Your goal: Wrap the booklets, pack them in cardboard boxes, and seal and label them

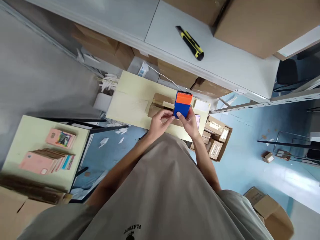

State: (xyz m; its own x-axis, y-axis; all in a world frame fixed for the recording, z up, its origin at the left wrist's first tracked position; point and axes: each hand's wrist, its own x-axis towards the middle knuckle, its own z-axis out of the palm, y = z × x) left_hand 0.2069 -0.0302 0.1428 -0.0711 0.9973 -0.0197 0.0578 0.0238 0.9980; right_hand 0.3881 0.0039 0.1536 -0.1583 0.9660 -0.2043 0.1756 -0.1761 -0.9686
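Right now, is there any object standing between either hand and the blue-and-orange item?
Nothing visible stands in the way. The right hand holds the blue-and-orange item, thumb on its blue part. The left hand has its fingertips at the lower left edge, with nothing seen between.

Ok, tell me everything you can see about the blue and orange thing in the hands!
The blue and orange thing has a flat blue body, an orange section above that, and dark teeth along the top edge. It looks like plastic. It's held over the cream table, leaning slightly right in the picture. The right hand's grip holds its lower end, thumb on the blue face. The left hand's grip is at its lower left corner; whether it pinches there is unclear.
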